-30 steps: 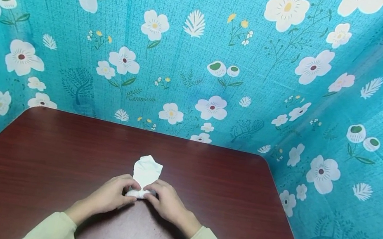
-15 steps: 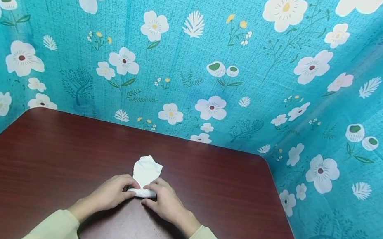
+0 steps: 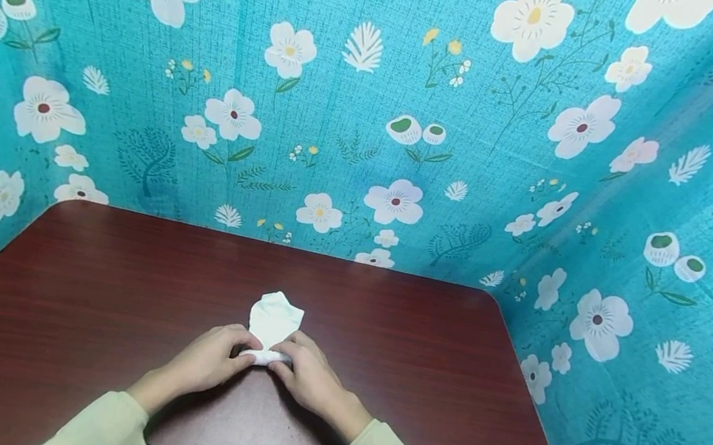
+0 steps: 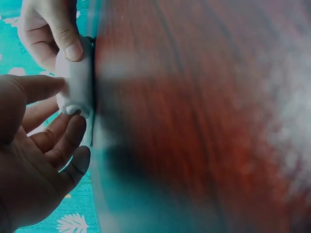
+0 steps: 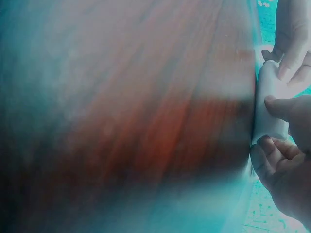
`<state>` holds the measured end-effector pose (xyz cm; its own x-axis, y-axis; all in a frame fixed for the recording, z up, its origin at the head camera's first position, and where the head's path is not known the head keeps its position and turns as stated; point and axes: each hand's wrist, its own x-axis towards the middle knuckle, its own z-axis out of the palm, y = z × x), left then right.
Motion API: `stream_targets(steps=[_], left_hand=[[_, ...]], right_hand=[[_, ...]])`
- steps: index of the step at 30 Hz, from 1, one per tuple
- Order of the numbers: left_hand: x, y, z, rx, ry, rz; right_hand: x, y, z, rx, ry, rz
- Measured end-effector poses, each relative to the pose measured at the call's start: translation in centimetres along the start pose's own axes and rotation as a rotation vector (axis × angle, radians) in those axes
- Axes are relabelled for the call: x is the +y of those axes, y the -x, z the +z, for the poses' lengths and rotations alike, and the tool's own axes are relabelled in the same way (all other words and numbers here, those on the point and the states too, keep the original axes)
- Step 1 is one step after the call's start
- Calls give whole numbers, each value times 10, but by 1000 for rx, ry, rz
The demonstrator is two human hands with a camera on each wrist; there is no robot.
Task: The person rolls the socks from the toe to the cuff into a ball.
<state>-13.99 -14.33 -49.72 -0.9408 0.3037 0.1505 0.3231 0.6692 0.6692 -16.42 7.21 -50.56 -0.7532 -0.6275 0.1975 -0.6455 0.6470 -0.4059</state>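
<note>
White cloth (image 3: 274, 317) laid on reddish-brown surface (image 3: 107, 292), near edge formed into roll (image 3: 263, 358), far portion spread flat. Roll's left end held by left hand (image 3: 209, 359), right end by right hand (image 3: 312, 379); each grip narrowed to roll's thickness, thumb set on near side. Pale sleeves (image 3: 103, 425) worn above both wrists. Surface bordered by turquoise flower-printed fabric (image 3: 344, 123).

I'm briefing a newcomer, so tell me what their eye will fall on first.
Probably the turquoise flowered fabric, which fills the upper part of the head view behind the dark red-brown table. Next comes the white sheet near the table's middle, its near edge rolled up and gripped from either side by the left hand and right hand.
</note>
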Motion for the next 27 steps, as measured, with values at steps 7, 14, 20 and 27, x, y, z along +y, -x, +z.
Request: stream_targets(steps=[7, 14, 20, 27], left_hand=[[-1, -1, 3, 37, 66, 90], [-1, -1, 5, 22, 87, 105], [0, 0, 5, 8, 76, 102], [-1, 0, 4, 8, 90, 72]], right_hand=[[-1, -1, -2, -6, -51, 13], [-1, -1, -2, -1, -91, -13], [0, 1, -1, 52, -88, -41], [-2, 3, 1, 104, -19, -34]])
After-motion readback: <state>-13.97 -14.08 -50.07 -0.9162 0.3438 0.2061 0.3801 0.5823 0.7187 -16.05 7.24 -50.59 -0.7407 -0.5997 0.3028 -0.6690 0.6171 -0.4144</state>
